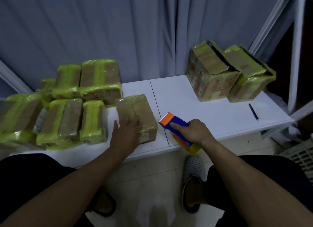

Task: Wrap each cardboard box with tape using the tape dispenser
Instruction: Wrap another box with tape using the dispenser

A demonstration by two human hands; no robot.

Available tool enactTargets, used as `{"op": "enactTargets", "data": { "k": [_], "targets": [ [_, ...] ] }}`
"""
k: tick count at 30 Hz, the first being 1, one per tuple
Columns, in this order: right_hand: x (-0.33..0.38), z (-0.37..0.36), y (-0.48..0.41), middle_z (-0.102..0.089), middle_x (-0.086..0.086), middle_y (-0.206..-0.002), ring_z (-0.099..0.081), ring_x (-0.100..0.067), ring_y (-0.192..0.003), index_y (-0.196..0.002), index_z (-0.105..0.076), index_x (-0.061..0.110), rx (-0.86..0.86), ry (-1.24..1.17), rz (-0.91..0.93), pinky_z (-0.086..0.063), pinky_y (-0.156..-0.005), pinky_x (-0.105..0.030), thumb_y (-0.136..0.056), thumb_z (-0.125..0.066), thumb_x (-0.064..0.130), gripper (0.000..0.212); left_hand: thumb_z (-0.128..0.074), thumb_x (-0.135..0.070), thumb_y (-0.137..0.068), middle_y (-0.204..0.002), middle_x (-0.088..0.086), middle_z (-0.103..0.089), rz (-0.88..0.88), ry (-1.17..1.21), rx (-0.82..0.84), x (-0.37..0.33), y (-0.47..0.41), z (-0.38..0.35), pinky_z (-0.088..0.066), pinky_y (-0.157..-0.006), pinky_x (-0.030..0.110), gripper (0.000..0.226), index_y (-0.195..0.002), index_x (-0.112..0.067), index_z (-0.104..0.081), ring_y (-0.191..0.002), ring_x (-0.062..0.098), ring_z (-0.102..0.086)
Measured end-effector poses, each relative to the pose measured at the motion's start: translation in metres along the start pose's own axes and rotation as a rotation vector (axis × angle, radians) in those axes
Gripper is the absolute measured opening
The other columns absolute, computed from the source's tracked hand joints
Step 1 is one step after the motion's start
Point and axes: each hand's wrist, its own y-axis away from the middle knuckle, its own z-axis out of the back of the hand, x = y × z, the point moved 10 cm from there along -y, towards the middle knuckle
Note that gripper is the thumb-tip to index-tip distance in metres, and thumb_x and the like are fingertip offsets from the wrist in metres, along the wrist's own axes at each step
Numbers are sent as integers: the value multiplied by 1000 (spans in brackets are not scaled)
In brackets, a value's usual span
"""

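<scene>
black garment [25, 184] on thighs, grey perforated clog [193, 167]

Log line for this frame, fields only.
left hand: rests on brown cardboard box | right hand: grips tape dispenser | green-taped boxes: stacked left
</scene>
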Motion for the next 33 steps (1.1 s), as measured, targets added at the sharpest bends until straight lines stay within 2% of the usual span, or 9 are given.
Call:
{"op": "enactTargets", "data": {
  "k": [4,10,12,14,16,18,22,25,33],
  "targets": [
    [16,8,31,-67,0,-75,-65,-12,-68,-78,-62,16,-55,-94,67,-42,-56,-23,-82,-65,74,59,-71,-37,-88,-143,-5,-55,10,139,15,9,11,0,-51,-90,43,53,-138,-26,-57,-132,31,-50],
    [34,3,63,-71,3,-75,-68,-10,-67,-80,-69,15,27,-140,153,-44,-58,-21,-80,-69,72,57,-73,-20,-87,-155,12,-38,-108,185,7,-3,17,10,-33,-111,53,66,-147,-16,-44,-144,39,-29],
    [39,-3,69,-71,1,-74,-67,-10,-64,-83,-70,8,40,-138,184,-45,-57,-22,-79,-72,71,64,-65,-16,-90,-161,7,-25,-87,258,-5,9,20,26,-24,-118,47,67,-151,-17,-38,-149,30,-15],
    [44,-7,74,-67,1,-69,-62,-7,-56,-80,-68,5,44,-118,215,-43,-55,-22,-78,-73,71,67,-59,-16,-95,-151,-3,-39,-32,495,-123,23,33,54,-24,-116,22,48,-142,-15,-51,-142,16,-31],
    [48,-9,79,-65,3,-63,-59,-5,-51,-76,-68,8,79,-128,231,-41,-55,-21,-77,-74,70,63,-61,-26,-98,-130,-16,-58,172,770,-167,38,53,71,-37,-104,12,29,-127,-25,-65,-119,-4,-53],
    [49,-13,83,-64,4,-58,-58,-5,-50,-70,-68,12,143,-149,245,-40,-55,-20,-77,-75,69,58,-63,-33,-96,-113,-27,-63,314,946,-108,39,69,69,-44,-87,6,22,-117,-33,-70,-101,-18,-57],
    [58,-32,91,-59,5,-56,-56,-5,-51,-67,-63,11,244,-115,326,-38,-53,-16,-76,-77,66,57,-60,-35,-97,-102,-22,-72,416,1201,-34,31,81,55,-54,-81,19,14,-104,-39,-70,-97,-5,-66],
    [66,-42,91,-60,-2,-62,-56,-6,-51,-80,-66,1,267,-117,368,-37,-51,-13,-78,-77,63,63,-60,-27,-98,-100,-4,-76,548,1319,8,35,86,43,-56,-72,19,18,-105,-22,-75,-91,10,-71],
    [82,-51,99,-65,6,-65,-59,-4,-54,-76,-68,13,298,-163,442,-40,-53,-12,-76,-77,59,46,-66,-22,-94,-98,-1,-76,565,1401,84,40,95,39,-55,-75,22,16,-106,-21,-76,-86,9,-71]
  ]
}}
